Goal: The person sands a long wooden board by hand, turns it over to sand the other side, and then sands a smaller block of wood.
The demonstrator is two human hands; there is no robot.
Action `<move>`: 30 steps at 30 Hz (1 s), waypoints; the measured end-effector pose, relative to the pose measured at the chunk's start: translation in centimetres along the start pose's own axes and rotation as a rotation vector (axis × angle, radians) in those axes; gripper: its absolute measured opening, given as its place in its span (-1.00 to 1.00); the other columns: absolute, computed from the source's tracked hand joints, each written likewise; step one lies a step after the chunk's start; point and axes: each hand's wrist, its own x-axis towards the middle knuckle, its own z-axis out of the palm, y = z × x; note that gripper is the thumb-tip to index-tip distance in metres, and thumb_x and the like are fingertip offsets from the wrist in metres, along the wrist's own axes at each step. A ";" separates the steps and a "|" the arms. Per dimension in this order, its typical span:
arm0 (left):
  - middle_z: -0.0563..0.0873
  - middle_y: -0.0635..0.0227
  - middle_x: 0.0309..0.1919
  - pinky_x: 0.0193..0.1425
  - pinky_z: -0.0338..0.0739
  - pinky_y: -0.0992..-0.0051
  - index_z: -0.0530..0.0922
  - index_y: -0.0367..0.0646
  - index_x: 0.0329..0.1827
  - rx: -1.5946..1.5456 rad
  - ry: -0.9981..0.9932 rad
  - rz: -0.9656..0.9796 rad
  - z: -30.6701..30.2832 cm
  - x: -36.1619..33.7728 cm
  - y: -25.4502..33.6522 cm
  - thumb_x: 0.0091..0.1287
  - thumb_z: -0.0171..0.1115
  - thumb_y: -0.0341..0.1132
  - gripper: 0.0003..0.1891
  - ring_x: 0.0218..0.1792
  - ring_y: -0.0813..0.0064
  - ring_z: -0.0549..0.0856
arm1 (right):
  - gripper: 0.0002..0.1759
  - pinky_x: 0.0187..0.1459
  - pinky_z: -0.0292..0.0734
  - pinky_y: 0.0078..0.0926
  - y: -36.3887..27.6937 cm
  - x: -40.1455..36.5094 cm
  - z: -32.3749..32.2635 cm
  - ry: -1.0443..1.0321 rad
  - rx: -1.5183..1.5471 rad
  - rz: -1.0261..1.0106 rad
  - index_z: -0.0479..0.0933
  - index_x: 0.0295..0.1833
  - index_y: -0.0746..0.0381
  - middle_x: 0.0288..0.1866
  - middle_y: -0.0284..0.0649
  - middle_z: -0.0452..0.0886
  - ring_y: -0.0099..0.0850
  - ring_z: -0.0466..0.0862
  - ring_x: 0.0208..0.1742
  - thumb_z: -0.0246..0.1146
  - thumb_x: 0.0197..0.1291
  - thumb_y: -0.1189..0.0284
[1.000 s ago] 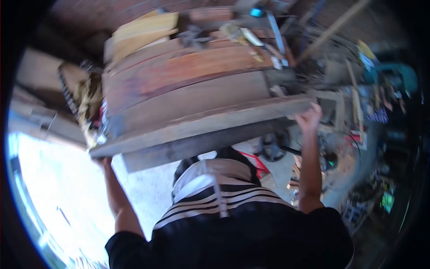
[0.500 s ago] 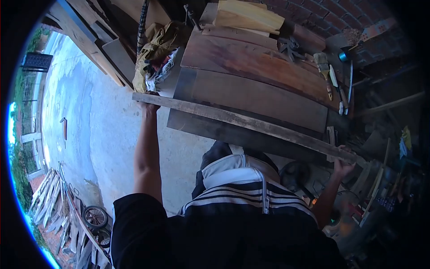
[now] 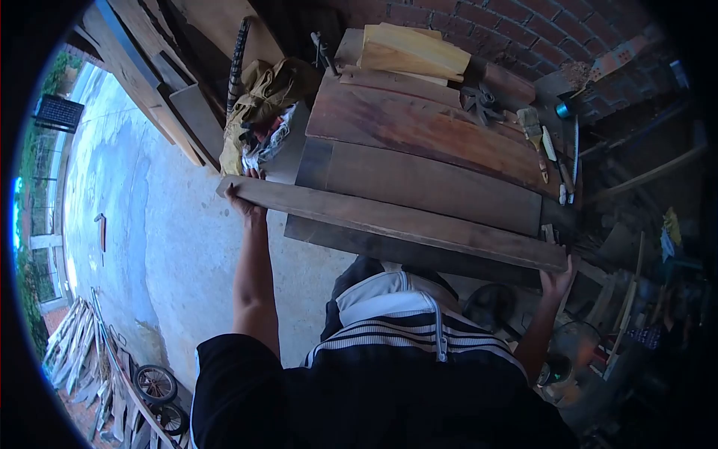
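Note:
A long brown wooden board (image 3: 396, 218) spans the view in front of my body, tilted with its right end nearer to me. My left hand (image 3: 245, 203) is wrapped round its left end, and my right hand (image 3: 557, 277) grips the right end from below. Behind it lies a workbench with a flat brown panel (image 3: 441, 187) and a reddish-brown plank (image 3: 419, 123) on top. The bench's dark front edge (image 3: 374, 243) shows below the held board. Part of my fingers is hidden by the wood.
Pale yellow wood pieces (image 3: 415, 52) lie at the back of the bench, near a paintbrush (image 3: 532, 131). A cloth bundle (image 3: 262, 105) sits at the bench's left side. Boards (image 3: 142, 82) lean at upper left. Scrap wood (image 3: 82, 348) and small wheels (image 3: 155, 383) are at lower left.
The board has turned about its length, so more of its broad face shows. Its left end sits slightly lower in view, and my right hand has shifted a little left.

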 end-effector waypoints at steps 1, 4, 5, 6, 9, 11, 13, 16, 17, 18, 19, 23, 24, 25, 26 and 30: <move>0.57 0.00 0.12 0.43 0.52 -0.17 0.38 -0.31 0.27 0.050 0.015 0.046 0.0 -0.1 -0.1 0.21 0.34 0.07 -0.27 0.07 0.05 0.68 | -0.63 0.51 0.28 0.14 0.1 1.7 -3.4 0.006 -0.035 0.064 0.59 0.19 0.28 0.22 -0.02 0.65 -0.12 0.58 0.33 0.05 0.52 0.29; 0.57 -0.01 0.14 0.45 0.50 -0.19 0.40 -0.27 0.29 0.114 0.031 0.104 -0.8 0.8 -0.1 0.21 0.32 0.12 -0.26 0.11 0.02 0.67 | -0.58 0.49 0.32 0.06 1.8 2.0 -1.9 0.223 -0.132 0.063 0.57 0.28 0.30 0.32 0.00 0.63 -0.08 0.57 0.37 0.03 0.52 0.29; 0.59 -0.01 0.13 0.43 0.51 -0.15 0.41 -0.26 0.31 0.140 0.024 0.110 -1.2 1.1 0.2 0.22 0.29 0.15 -0.25 0.13 0.00 0.66 | -0.57 0.49 0.33 -0.04 2.7 1.2 -1.0 0.441 -0.183 -0.006 0.57 0.27 0.32 0.33 -0.03 0.63 -0.09 0.57 0.37 0.02 0.50 0.29; 0.59 -0.01 0.13 0.43 0.51 -0.15 0.41 -0.26 0.31 0.147 0.027 0.095 -1.9 1.7 0.6 0.22 0.29 0.15 -0.25 0.13 0.00 0.66 | -0.53 0.49 0.33 -0.01 2.9 1.8 -1.9 0.391 -0.164 0.009 0.53 0.33 0.30 0.36 -0.05 0.61 -0.11 0.56 0.39 0.02 0.55 0.22; 0.64 0.01 0.12 0.39 0.54 -0.08 0.42 -0.23 0.36 0.134 0.132 -0.058 -4.1 3.5 1.3 0.32 0.18 0.29 -0.20 0.14 0.01 0.66 | -0.49 0.52 0.27 0.09 4.5 1.4 0.0 0.506 -0.185 -0.079 0.50 0.37 0.27 0.42 -0.05 0.56 -0.10 0.50 0.46 0.01 0.58 0.14; 0.67 0.01 0.14 0.35 0.55 -0.03 0.43 -0.22 0.39 0.053 0.156 -0.135 -5.7 4.7 2.1 0.39 0.01 0.44 -0.13 0.14 0.02 0.66 | -0.49 0.52 0.23 0.19 5.3 1.3 1.7 0.525 -0.174 -0.025 0.50 0.39 0.21 0.45 -0.08 0.53 -0.08 0.45 0.49 0.02 0.58 0.11; 0.67 -0.02 0.16 0.32 0.57 -0.02 0.42 -0.20 0.42 0.156 0.282 -0.035 -4.5 3.7 1.8 0.45 -0.11 0.48 -0.11 0.12 0.03 0.67 | -0.49 0.53 0.18 0.28 6.6 1.6 1.7 0.534 -0.167 0.050 0.50 0.41 0.15 0.47 -0.10 0.50 -0.06 0.40 0.53 0.02 0.58 0.08; 0.66 -0.04 0.16 0.27 0.60 -0.04 0.37 -0.17 0.47 0.196 0.287 -0.032 -5.3 3.7 2.3 0.46 -0.16 0.48 -0.11 0.10 0.02 0.67 | -0.46 0.57 0.07 0.32 7.2 2.3 0.3 0.495 -0.152 0.071 0.43 0.48 0.15 0.56 -0.10 0.42 -0.04 0.32 0.60 0.02 0.58 0.09; 0.66 -0.04 0.16 0.27 0.60 -0.04 0.37 -0.17 0.47 0.195 0.290 -0.027 -5.6 3.7 2.7 0.46 -0.16 0.48 -0.11 0.10 0.02 0.67 | -0.46 0.57 0.07 0.32 7.6 2.1 0.6 0.492 -0.155 0.076 0.43 0.48 0.15 0.56 -0.10 0.42 -0.04 0.32 0.60 0.02 0.58 0.09; 0.65 -0.04 0.18 0.29 0.58 -0.04 0.35 -0.17 0.49 0.217 0.312 -0.012 -5.7 3.6 2.8 0.45 -0.17 0.50 -0.09 0.12 0.02 0.66 | -0.46 0.57 0.08 0.31 7.9 2.0 0.8 0.489 -0.169 0.093 0.41 0.49 0.16 0.56 -0.09 0.41 -0.03 0.31 0.60 0.01 0.59 0.09; 0.64 -0.04 0.19 0.32 0.56 -0.04 0.33 -0.17 0.50 0.236 0.326 -0.005 -5.6 3.7 2.4 0.45 -0.18 0.51 -0.07 0.14 0.02 0.66 | -0.45 0.57 0.08 0.31 7.9 2.0 1.2 0.484 -0.177 0.100 0.40 0.50 0.17 0.57 -0.08 0.39 -0.02 0.30 0.60 -0.01 0.60 0.10; 0.54 0.07 0.36 0.49 0.42 -0.04 0.32 -0.08 0.56 0.223 0.297 -0.065 -2.5 4.8 2.5 0.46 -0.27 0.52 -0.08 0.34 0.04 0.55 | -0.46 0.55 0.11 0.32 8.1 2.6 3.1 0.429 -0.125 0.146 0.33 0.51 0.23 0.58 -0.03 0.35 0.01 0.28 0.60 -0.03 0.61 0.16; 0.55 0.12 0.37 0.50 0.40 -0.05 0.34 -0.05 0.55 0.234 0.257 -0.071 -1.2 5.8 2.3 0.47 -0.29 0.50 -0.10 0.36 0.05 0.53 | -0.47 0.54 0.13 0.32 8.0 3.4 3.8 0.400 -0.126 0.168 0.32 0.51 0.25 0.57 -0.01 0.35 0.01 0.29 0.60 -0.02 0.61 0.18; 0.55 0.17 0.37 0.52 0.38 -0.06 0.36 -0.02 0.55 0.244 0.217 -0.080 0.6 6.7 1.8 0.49 -0.31 0.49 -0.13 0.38 0.06 0.52 | -0.46 0.54 0.15 0.31 7.9 4.6 4.7 0.382 -0.154 0.183 0.32 0.49 0.26 0.55 0.00 0.35 0.01 0.30 0.58 0.04 0.58 0.19; 0.56 0.20 0.37 0.52 0.37 -0.07 0.38 0.00 0.53 0.261 0.208 -0.143 2.9 7.3 1.3 0.50 -0.31 0.47 -0.16 0.39 0.07 0.51 | -0.46 0.53 0.17 0.29 7.8 6.0 5.6 0.363 -0.184 0.198 0.32 0.48 0.27 0.54 0.00 0.35 0.00 0.31 0.57 0.10 0.55 0.20; 0.52 0.24 0.42 0.53 0.37 -0.03 0.40 0.01 0.50 0.241 0.058 -0.222 6.5 13.9 -2.0 0.53 -0.07 0.36 -0.28 0.43 0.12 0.48 | -0.46 0.56 0.13 0.21 8.3 12.2 9.5 0.462 -0.325 -0.006 0.34 0.46 0.20 0.45 -0.04 0.41 -0.03 0.35 0.52 0.18 0.47 0.24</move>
